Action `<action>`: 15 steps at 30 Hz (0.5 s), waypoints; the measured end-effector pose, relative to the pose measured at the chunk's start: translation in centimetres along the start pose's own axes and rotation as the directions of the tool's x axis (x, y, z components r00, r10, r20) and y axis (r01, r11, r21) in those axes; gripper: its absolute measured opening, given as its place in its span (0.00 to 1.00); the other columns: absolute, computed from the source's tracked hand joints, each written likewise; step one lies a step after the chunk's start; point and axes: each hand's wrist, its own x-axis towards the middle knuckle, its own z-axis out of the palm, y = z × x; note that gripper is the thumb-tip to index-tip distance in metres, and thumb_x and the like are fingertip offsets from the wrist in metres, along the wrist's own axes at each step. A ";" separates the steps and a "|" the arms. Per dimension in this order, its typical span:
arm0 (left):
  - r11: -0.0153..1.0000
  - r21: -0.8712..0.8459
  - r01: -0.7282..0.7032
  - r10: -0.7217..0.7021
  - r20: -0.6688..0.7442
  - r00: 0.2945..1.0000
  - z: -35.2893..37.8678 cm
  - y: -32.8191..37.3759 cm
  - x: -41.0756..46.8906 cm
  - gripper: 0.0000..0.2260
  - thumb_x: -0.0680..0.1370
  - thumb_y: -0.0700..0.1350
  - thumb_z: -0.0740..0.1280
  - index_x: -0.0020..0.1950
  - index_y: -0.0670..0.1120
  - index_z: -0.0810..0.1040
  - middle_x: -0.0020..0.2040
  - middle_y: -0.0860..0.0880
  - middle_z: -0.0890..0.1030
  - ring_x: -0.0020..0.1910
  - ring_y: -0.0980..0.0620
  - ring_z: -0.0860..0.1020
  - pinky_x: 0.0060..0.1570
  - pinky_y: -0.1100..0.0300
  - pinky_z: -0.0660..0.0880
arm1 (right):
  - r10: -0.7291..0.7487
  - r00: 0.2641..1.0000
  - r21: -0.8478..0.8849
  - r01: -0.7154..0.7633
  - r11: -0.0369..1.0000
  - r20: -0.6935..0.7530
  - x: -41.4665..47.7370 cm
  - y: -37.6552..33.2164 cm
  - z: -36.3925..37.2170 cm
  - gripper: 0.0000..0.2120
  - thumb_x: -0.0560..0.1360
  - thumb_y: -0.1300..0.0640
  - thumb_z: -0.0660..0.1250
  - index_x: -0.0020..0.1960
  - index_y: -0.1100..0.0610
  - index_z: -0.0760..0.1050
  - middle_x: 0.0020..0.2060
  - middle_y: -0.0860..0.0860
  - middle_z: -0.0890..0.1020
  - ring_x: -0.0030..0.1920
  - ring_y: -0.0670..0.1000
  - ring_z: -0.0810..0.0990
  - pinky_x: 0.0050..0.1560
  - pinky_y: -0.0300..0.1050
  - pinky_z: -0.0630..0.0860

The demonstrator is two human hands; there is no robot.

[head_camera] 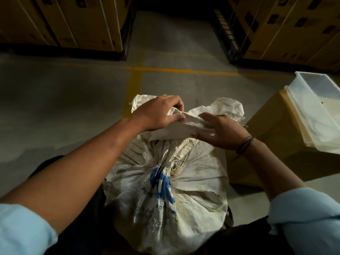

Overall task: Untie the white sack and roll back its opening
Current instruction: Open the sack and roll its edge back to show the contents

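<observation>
A dirty white woven sack (pixel 185 192) with blue printing stands on the floor between my knees. Its neck is gathered and twisted tight at the middle, and the loose top fans out beyond the twist. My left hand (pixel 158 112) pinches a fold of that loose top on its left side, fingers curled over the edge. My right hand (pixel 219 130) grips the same band of fabric from the right, thumb underneath. A dark thread band circles my right wrist. Whatever ties the neck is hidden in the folds.
A brown cardboard box (pixel 272 144) sits right of the sack with a clear plastic tub (pixel 320 115) on top. Stacked cartons on pallets (pixel 70 23) line the far side. Yellow lines (pixel 135 83) mark the grey concrete floor.
</observation>
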 end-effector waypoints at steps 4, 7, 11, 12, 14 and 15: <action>0.992 0.071 -0.107 0.119 -0.180 0.977 -0.4 0.2 -0.1 0.13 0.80 0.55 0.66 0.53 0.44 0.76 0.49 0.50 0.78 0.45 0.49 0.79 0.40 0.48 0.77 | 0.094 0.995 0.194 -0.101 0.976 0.044 0.4 0.5 -1.0 0.18 0.79 0.38 0.59 0.43 0.51 0.74 0.30 0.48 0.75 0.30 0.46 0.73 0.33 0.45 0.69; 0.981 0.154 -0.121 0.160 -0.271 0.949 -0.4 0.2 -0.4 0.14 0.82 0.55 0.64 0.53 0.43 0.76 0.49 0.49 0.78 0.42 0.48 0.79 0.34 0.48 0.76 | 0.086 0.995 0.138 -0.093 0.986 0.056 0.4 1.6 -1.4 0.16 0.80 0.41 0.58 0.48 0.51 0.78 0.33 0.49 0.77 0.34 0.48 0.75 0.38 0.48 0.72; 0.988 0.130 -0.085 0.132 -0.409 0.903 -0.8 -0.9 -0.7 0.14 0.84 0.52 0.61 0.51 0.41 0.73 0.49 0.45 0.75 0.44 0.46 0.76 0.39 0.45 0.76 | 0.073 0.995 -0.064 -0.069 0.996 0.070 0.7 3.2 -1.6 0.16 0.78 0.40 0.62 0.44 0.53 0.77 0.33 0.46 0.76 0.38 0.54 0.78 0.42 0.46 0.68; 0.990 0.121 -0.070 0.116 -0.436 0.892 -0.9 -1.1 -0.7 0.15 0.84 0.52 0.59 0.51 0.40 0.73 0.49 0.44 0.75 0.45 0.47 0.75 0.41 0.46 0.75 | 0.068 0.997 -0.063 -0.065 0.996 0.042 0.9 3.5 -2.0 0.17 0.77 0.40 0.65 0.42 0.53 0.77 0.31 0.47 0.76 0.37 0.55 0.78 0.39 0.46 0.69; 0.994 0.106 -0.009 0.057 -0.459 0.887 -1.1 -1.7 -0.7 0.17 0.84 0.53 0.58 0.51 0.39 0.73 0.49 0.43 0.75 0.46 0.48 0.74 0.43 0.55 0.73 | 0.034 0.997 -0.094 -0.040 0.995 -0.064 1.3 3.6 -2.5 0.16 0.74 0.41 0.69 0.41 0.54 0.78 0.30 0.51 0.78 0.33 0.58 0.79 0.33 0.49 0.73; 0.994 0.109 0.022 0.030 -0.449 0.893 -1.2 -2.1 -0.7 0.15 0.84 0.52 0.59 0.51 0.40 0.73 0.50 0.44 0.76 0.47 0.49 0.75 0.45 0.57 0.72 | 0.020 0.994 -0.112 -0.033 0.993 -0.112 1.5 3.3 -2.7 0.13 0.73 0.44 0.70 0.41 0.54 0.78 0.29 0.53 0.78 0.32 0.60 0.79 0.32 0.49 0.73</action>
